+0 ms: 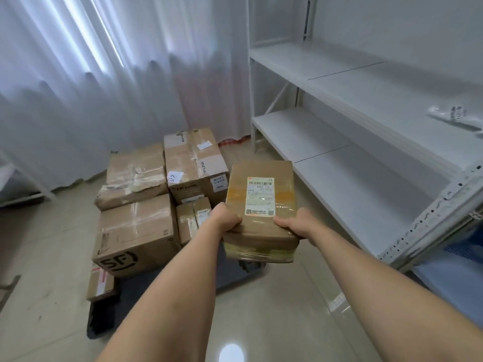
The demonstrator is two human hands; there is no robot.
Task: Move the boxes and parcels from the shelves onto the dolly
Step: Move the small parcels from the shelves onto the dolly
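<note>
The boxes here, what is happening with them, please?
A person holds one taped cardboard parcel in the air, the left hand and the right hand gripping its near end. Below and to the left, several boxes are already stacked on a dark dolly. The white shelves on the right look nearly bare; one plastic-wrapped packet still lies there.

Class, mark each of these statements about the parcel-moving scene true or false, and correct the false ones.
1. Both hands hold the taped box. True.
2. The left hand hangs idle. False: it grips the box's near left edge; the right hand grips the near right.
3. The SF box sits on a shelf. False: it sits low among the stacked boxes, left of the shelving.
4. A plastic-wrapped parcel lies on the shelf. True.
</note>
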